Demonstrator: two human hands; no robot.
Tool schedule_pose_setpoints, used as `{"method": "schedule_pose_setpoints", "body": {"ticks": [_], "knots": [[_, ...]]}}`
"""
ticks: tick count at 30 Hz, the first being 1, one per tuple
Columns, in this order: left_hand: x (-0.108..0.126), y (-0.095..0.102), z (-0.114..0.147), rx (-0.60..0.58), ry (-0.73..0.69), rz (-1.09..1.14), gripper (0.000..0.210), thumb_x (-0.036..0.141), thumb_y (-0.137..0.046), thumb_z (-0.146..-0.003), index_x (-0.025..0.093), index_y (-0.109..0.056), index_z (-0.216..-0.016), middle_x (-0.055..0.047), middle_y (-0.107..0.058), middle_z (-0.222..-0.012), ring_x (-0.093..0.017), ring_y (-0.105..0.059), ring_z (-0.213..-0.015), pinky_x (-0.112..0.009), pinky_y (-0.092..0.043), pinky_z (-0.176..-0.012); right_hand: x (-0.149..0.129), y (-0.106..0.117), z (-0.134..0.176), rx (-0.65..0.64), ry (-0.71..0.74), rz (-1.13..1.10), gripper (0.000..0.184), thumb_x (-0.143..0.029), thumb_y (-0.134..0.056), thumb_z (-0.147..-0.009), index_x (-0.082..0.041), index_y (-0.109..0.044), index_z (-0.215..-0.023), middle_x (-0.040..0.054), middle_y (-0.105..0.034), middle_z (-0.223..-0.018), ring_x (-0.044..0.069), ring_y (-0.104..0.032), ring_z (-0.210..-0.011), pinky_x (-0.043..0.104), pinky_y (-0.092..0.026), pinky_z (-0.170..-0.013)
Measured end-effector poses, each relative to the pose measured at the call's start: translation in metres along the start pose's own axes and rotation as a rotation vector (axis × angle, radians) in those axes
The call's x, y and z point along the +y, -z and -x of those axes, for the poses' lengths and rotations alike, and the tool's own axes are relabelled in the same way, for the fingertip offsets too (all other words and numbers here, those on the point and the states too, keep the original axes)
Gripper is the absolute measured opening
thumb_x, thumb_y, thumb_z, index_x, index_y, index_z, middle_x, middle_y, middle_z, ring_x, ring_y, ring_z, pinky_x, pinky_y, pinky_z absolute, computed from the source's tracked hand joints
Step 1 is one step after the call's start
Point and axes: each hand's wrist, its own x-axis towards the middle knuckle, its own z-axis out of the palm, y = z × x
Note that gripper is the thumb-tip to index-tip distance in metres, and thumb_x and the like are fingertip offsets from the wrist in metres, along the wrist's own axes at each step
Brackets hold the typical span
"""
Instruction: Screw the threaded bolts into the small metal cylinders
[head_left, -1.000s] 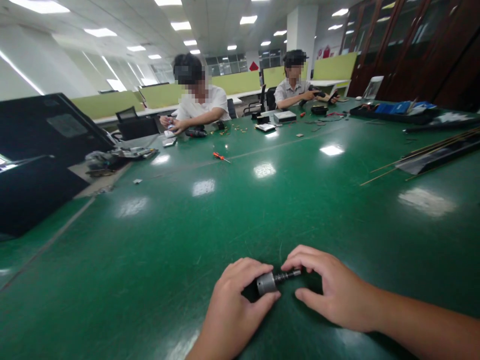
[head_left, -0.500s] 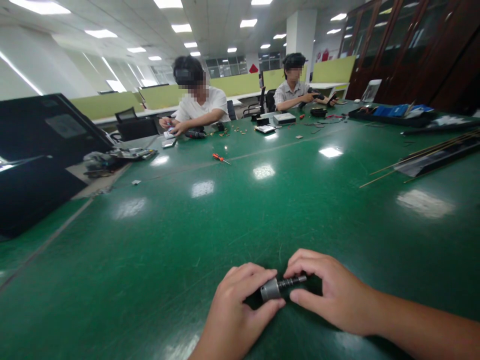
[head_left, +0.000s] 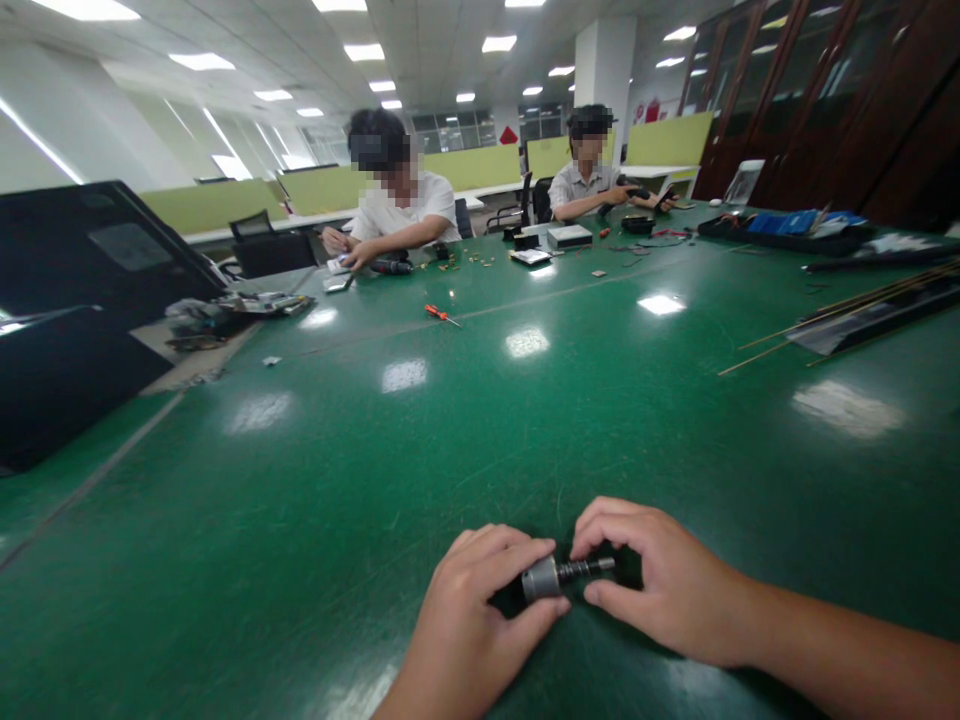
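Observation:
Low in the head view, my left hand is closed around a short grey metal cylinder, with its fingers above and its thumb below. From the cylinder's right end sticks out a thin shaft with a dark ribbed or spring-like part near its base. My right hand curves around this shaft. Its thumb and fingers are apart, with the fingertips close to the ribbed part; whether they touch it I cannot tell. The part lies just over the green table, tilted slightly up to the right.
An orange-handled screwdriver lies farther up the table. At the left stand a black panel and a heap of parts. Thin rods lie at the right. Two people work across the table among small parts.
My hands and the metal part hold nearly the same pose; the right hand has shifted very slightly to the right. Across the table, one person's hand has moved a little.

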Motion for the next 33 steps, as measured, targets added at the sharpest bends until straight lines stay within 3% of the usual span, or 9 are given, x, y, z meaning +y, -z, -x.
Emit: {"method": "schedule_pose_setpoints", "body": {"ticks": [20,33], "knots": [[0.0034,0.0016,-0.0009,-0.012,0.049,0.037,0.030,0.022,-0.080,-0.076,0.029,-0.071,-0.104,0.001,-0.073,-0.094,-0.021,-0.064,-0.087,-0.036,-0.047,-0.080,-0.0020,0.0017,0.0011,-0.014,0.006,-0.012,0.014,-0.010,-0.068,-0.078,-0.020,-0.064,-0.088,0.0001,-0.065,-0.092,0.015,-0.060,-0.086,0.027,-0.045,-0.076],[0.0062,0.0026,-0.0004,-0.039,0.066,0.039,0.028,0.029,-0.078,-0.079,0.029,-0.070,-0.106,0.000,-0.072,-0.092,-0.021,-0.063,-0.085,-0.037,-0.047,-0.079,-0.0017,0.0023,0.0012,-0.012,-0.004,-0.013,0.015,-0.010,-0.068,-0.078,-0.020,-0.063,-0.087,-0.0013,-0.064,-0.090,0.014,-0.059,-0.084,0.027,-0.044,-0.076]]}}
